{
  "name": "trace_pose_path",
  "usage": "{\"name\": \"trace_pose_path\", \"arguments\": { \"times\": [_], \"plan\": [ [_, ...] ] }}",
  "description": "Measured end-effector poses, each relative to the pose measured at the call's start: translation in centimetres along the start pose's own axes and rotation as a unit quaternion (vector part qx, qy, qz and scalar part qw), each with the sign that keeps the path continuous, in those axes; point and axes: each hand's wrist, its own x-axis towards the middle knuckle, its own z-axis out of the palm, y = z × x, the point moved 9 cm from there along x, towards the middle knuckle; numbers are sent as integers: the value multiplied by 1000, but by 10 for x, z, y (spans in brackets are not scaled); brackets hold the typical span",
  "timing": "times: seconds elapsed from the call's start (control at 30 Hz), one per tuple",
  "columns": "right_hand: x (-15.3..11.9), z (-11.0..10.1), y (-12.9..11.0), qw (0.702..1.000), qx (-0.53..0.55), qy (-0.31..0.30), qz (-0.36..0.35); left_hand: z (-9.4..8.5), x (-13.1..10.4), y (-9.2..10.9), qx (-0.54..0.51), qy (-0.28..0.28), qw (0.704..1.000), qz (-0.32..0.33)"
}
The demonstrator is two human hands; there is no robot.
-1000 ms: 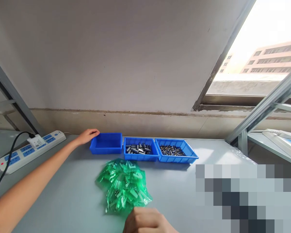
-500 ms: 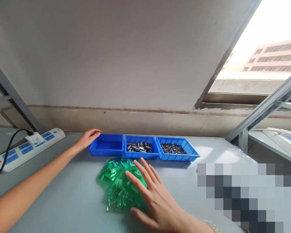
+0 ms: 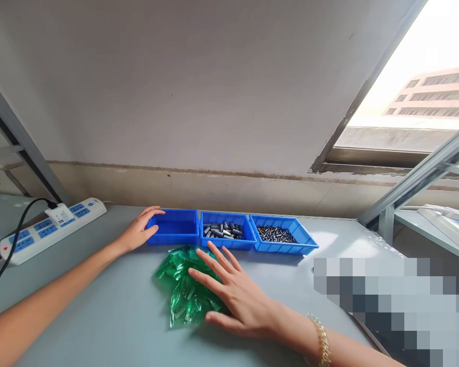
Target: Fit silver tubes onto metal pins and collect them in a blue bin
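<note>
My left hand (image 3: 139, 230) grips the left end of a blue plastic bin (image 3: 173, 239), fingers over its back corner and thumb at the near left rim. Only the blue floor shows inside that bin. Over a crinkled green plastic bag (image 3: 185, 298) my right hand (image 3: 233, 290) lies with fingers spread, hiding the bag's right part. Whether the palm presses on the bag I cannot tell. The bag holds many small pieces. Beside the left bin stand a middle blue bin (image 3: 229, 245) of short dark metallic pieces (image 3: 225, 231) and a right blue bin (image 3: 286, 250) of small screw-like parts (image 3: 277, 235).
A white power strip (image 3: 57, 229) with a plugged-in black cable lies at the left of the grey table (image 3: 118, 306). The wall (image 3: 214, 193) runs behind the bins. Metal frame posts (image 3: 384, 201) stand at both sides. A blurred-out patch (image 3: 398, 306) covers the right front.
My left thumb has come round to the near side of the left bin. My right hand has shifted slightly left and up over the green bag. The view has shifted a little.
</note>
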Motion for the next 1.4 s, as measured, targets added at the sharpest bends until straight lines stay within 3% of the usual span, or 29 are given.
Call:
{"name": "trace_pose_path", "arguments": {
  "times": [0.17, 0.3, 0.4, 0.47, 0.57, 0.63, 0.67, 0.7, 0.77, 0.87, 1.0, 1.17, 1.4],
  "plan": [
    [-7, -35, 0, 996, 60, 47, -54, -1, -5, 4, 18, 12, 999, 25],
    [-1, -88, 39, 989, -20, 149, -8, -6, -10, 13, 40, 63, 996, 38],
    [12, -114, 88, 977, -80, 181, 72, -16, -19, 44, 62, 140, 986, 63],
    [25, -118, 115, 979, -91, 159, 92, -16, -28, 83, 74, 161, 977, 118],
    [47, -108, 140, 988, -90, 93, 86, 14, -44, 157, 83, 77, 961, 254],
    [57, -98, 147, 992, -86, 55, 78, 53, -62, 196, 119, -54, 926, 355],
    [61, -94, 149, 993, -85, 42, 76, 70, -70, 206, 135, -108, 910, 378],
    [63, -91, 151, 993, -85, 34, 76, 84, -76, 210, 147, -145, 898, 388],
    [63, -86, 152, 993, -87, 28, 76, 99, -81, 210, 163, -164, 892, 387],
    [58, -86, 150, 992, -92, 45, 75, 108, -83, 203, 169, -146, 895, 386],
    [50, -99, 145, 987, -99, 105, 66, 107, -84, 199, 172, -109, 897, 392],
    [47, -124, 140, 977, -100, 179, 55, 106, -83, 199, 180, -102, 897, 391],
    [29, -159, 118, 967, -116, 220, 56, 101, -85, 199, 189, -94, 889, 405]
  ]
}}
